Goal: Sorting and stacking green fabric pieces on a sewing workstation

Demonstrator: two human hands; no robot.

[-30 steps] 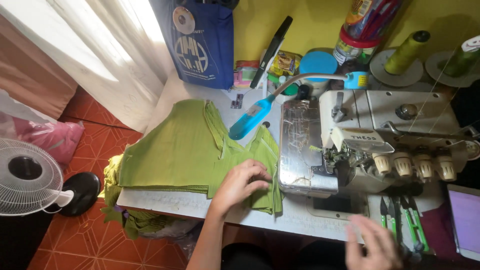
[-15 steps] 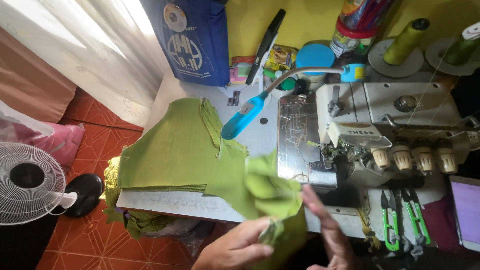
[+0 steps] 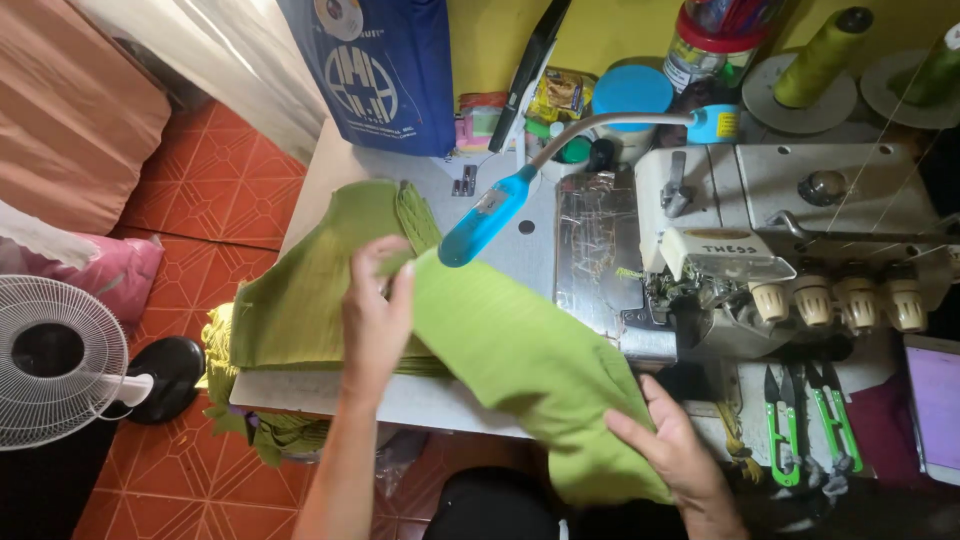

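Note:
My left hand (image 3: 377,315) pinches the upper corner of a bright green fabric piece (image 3: 520,365), held just above a stack of darker green fabric (image 3: 300,290) on the white table (image 3: 330,160). My right hand (image 3: 675,450) grips the same piece at its lower edge, near the table's front. The piece stretches diagonally between both hands, in front of the white overlock sewing machine (image 3: 760,230). A blue flexible lamp (image 3: 485,215) hangs just above the fabric's upper edge.
Green thread snips (image 3: 785,430) lie right of my right hand. Thread cones (image 3: 820,45), a blue lid (image 3: 632,92) and a blue bag (image 3: 385,70) stand at the back. A white fan (image 3: 60,360) sits on the orange tiled floor at left. A phone (image 3: 935,405) lies at far right.
My left hand lifted one green piece off the stack and raised it. My right hand came in and took its lower edge, and the bunched piece is now spread out between both hands.

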